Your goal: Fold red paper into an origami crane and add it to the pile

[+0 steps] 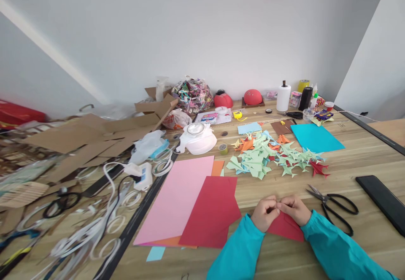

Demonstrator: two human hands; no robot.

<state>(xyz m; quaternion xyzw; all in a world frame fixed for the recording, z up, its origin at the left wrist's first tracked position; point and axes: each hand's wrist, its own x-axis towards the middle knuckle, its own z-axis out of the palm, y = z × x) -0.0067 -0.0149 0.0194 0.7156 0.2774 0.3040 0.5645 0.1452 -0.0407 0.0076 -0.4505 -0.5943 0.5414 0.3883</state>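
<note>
Fingertips (272,204) of left hand (264,215) and right hand (295,210) meet, pinching the top edge of the red paper (284,227) beneath them; it looks light, thin and crease-prone, best held by its edges.

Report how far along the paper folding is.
Done: a pile of folded paper shapes lies mid-table. In hand: the left hand and right hand pinch a small red paper at its top edge, partly folded. Left: the pink sheet, red sheet and blue sheet lie flat, unfolded.
</note>
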